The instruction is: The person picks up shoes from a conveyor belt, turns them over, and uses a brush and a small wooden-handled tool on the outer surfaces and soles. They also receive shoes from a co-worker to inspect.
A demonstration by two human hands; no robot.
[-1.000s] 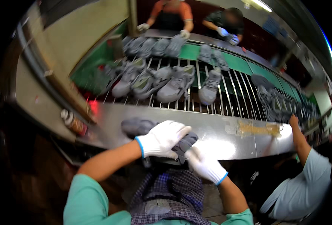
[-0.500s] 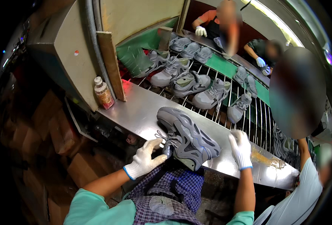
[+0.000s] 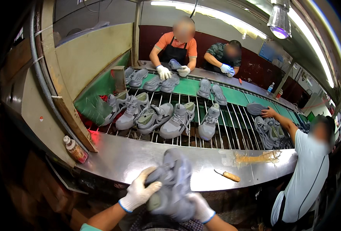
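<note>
I hold a grey sneaker (image 3: pixel 174 181) in both hands over the near edge of a steel worktop (image 3: pixel 124 159); it looks blurred from motion. My left hand (image 3: pixel 137 190), in a white glove, grips its left side. My right hand (image 3: pixel 201 208), also gloved, grips it from below on the right. Beyond the worktop, several grey sneakers (image 3: pixel 178 119) lie on a conveyor of metal rods (image 3: pixel 232 131).
A small wooden-handled tool (image 3: pixel 228 176) and a yellowish glue smear (image 3: pixel 255 158) lie on the worktop at right. A bottle (image 3: pixel 75 149) stands at its left end. A person in a white shirt (image 3: pixel 305 173) reaches over the conveyor; two others (image 3: pixel 178 50) work at the far side.
The sneaker that rested on the worktop is now lifted in both my hands, nearer to me. My view has tilted upward toward the conveyor and the people across it.
</note>
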